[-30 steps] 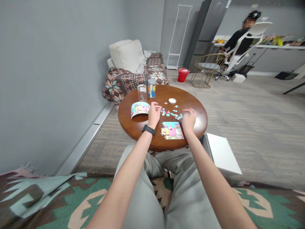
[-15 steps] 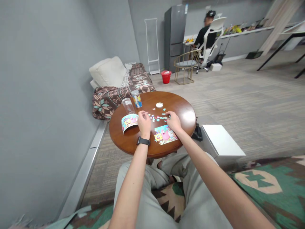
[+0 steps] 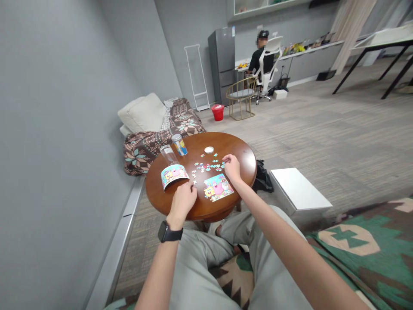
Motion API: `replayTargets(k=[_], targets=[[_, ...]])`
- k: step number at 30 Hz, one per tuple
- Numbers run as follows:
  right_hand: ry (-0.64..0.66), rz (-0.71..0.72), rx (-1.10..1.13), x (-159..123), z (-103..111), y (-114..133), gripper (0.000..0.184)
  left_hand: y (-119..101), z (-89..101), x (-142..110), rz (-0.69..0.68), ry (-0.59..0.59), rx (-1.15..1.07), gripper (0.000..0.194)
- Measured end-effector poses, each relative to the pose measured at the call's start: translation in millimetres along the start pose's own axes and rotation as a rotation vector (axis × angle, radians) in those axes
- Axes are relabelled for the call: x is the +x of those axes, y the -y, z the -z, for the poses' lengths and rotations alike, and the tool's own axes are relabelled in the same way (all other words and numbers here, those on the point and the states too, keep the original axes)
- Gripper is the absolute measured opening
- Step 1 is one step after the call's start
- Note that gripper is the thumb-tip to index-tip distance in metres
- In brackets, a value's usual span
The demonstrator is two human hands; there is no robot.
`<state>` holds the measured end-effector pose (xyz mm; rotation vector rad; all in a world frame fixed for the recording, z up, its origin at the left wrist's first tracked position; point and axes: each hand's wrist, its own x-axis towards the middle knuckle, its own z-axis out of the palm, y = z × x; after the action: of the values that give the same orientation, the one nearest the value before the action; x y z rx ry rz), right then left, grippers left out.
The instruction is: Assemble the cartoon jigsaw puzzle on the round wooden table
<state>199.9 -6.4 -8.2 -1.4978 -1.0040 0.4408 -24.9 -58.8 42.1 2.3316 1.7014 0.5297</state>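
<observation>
A partly joined jigsaw puzzle (image 3: 218, 187) with cartoon figures lies flat on the round wooden table (image 3: 226, 140). My left hand (image 3: 184, 199) rests low over the table, left of the puzzle, its fingers curled beside a few loose pieces; what they hold, if anything, is hidden. Beyond the puzzle's far right corner is my right hand (image 3: 232, 167), fingers drawn together at the edge of the scattered puzzle pieces (image 3: 208, 168). Whether a piece is between those fingertips cannot be made out. A curved picture sheet (image 3: 174, 174) with the same figures stands just past my left hand.
A clear jar (image 3: 169, 155), a printed can (image 3: 179, 145) and a white lid (image 3: 209, 150) are at the table's far side. A white box (image 3: 300, 189) stands on the floor to the right. Farther back, a person (image 3: 257, 58) sits by a fridge (image 3: 222, 60).
My left hand has moved back toward me and left, away from the loose pieces. My right hand stays near the right end of the pieces. The view has shifted slightly.
</observation>
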Motion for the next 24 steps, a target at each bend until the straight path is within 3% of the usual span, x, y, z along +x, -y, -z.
replayTargets(k=[3,6,11,14,19,24], targets=[[0.007,-0.004,0.010,-1,0,3,0.027,6,-16.2,-7,-0.164,0.066,0.050,0.038],[-0.003,-0.006,0.051,-2,0,4,0.025,11,-28.2,3,-0.254,0.086,0.090,0.044],[-0.027,-0.013,0.110,-4,-1,4,0.026,13,-27.3,43,-0.435,0.093,0.173,0.041],[-0.029,-0.019,0.111,-3,0,6,0.026,7,-23.8,70,-0.499,0.039,0.209,0.043],[-0.024,-0.011,0.095,-3,0,5,0.027,-1,-28.9,98,-0.442,-0.104,0.262,0.044],[-0.012,0.020,0.087,-4,-1,1,0.027,0,-35.0,98,-0.407,-0.115,0.247,0.037]])
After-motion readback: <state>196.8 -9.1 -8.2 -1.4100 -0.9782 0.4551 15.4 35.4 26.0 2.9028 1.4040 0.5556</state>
